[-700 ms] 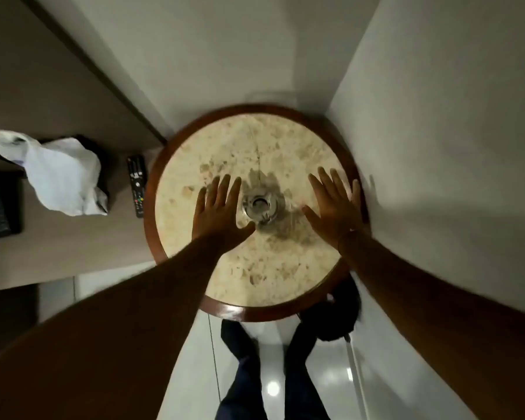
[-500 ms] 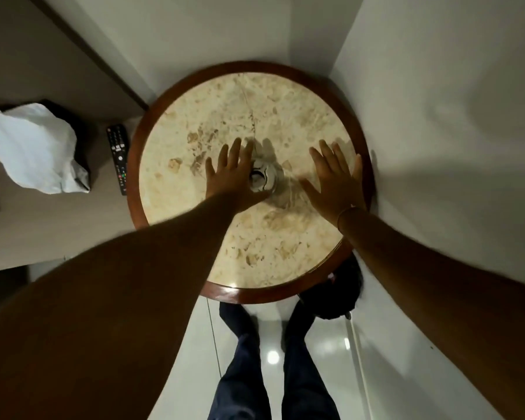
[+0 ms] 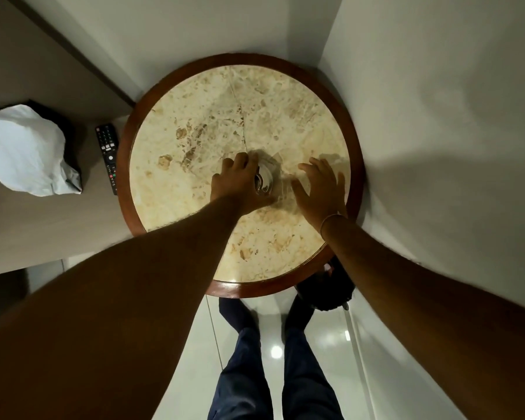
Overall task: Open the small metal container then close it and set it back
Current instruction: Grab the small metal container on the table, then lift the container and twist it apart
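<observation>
Table (image 3: 176, 140) top: cream marble, mottled brown, with reddish-brown wood rim. Container (image 3: 265, 182) silver. Remote (image 3: 107, 153) black. Bag (image 3: 22, 153) white. Trousers (image 3: 303, 380) navy. Walls (image 3: 437, 116) pale grey.

One head-worn wide-angle view looks steeply down, seemingly close, onto the round table (image 3: 128, 165).

small metal container (image 3: 264, 182) | shiny silver, blurred | near table centre | half hidden under curled fingers

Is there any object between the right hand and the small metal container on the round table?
No. Only bare marble of the table shows between the open right hand and the metal container. The left hand already curls around the container's other side.
</observation>
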Tool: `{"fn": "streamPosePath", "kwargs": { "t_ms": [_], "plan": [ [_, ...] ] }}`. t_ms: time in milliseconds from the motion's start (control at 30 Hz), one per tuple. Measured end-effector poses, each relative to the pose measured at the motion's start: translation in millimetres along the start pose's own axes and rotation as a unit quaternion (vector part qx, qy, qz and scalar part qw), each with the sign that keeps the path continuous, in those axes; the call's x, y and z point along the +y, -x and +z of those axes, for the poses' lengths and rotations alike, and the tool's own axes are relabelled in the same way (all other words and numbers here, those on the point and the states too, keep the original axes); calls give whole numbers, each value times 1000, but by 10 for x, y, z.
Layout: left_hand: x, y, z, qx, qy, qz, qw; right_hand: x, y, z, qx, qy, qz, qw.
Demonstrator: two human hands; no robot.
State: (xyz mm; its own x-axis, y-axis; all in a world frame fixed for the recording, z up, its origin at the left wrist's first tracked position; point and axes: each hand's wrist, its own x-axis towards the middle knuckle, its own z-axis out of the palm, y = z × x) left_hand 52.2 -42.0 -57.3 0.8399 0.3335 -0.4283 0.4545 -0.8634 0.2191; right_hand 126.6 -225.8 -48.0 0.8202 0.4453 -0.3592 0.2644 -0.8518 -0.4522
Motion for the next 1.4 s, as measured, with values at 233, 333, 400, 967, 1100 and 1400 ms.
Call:
{"fn": "streamPosePath", "kwargs": {
  "t_ms": [233, 333, 400, 967, 1100, 1400],
  "plan": [
    [29, 155, -74, -25, 4, 7, 1000, -178, 26, -80, -10, -163, 32, 986],
    [79, 277, -283, 16, 47, 39, 998, -375, 30, -150, -64, -268, 128, 953],
    [151, 384, -486, 44, 72, 66, 994, -494, 74, -240, -119, -406, 202, 883],
    [506, 1327, -2292, 125, 7, 229, 965, -1323, 743, -1574, -254, -753, 251, 552],
    [622, 1566, -3232, 189, 30, 244, 951, -1931, 911, -2386, -237, -779, 166, 556],
    [861, 1960, -4704, 345, 4, 228, 910, -2913, 1101, -3567, -207, -827, 38, 522]
  ]
}}
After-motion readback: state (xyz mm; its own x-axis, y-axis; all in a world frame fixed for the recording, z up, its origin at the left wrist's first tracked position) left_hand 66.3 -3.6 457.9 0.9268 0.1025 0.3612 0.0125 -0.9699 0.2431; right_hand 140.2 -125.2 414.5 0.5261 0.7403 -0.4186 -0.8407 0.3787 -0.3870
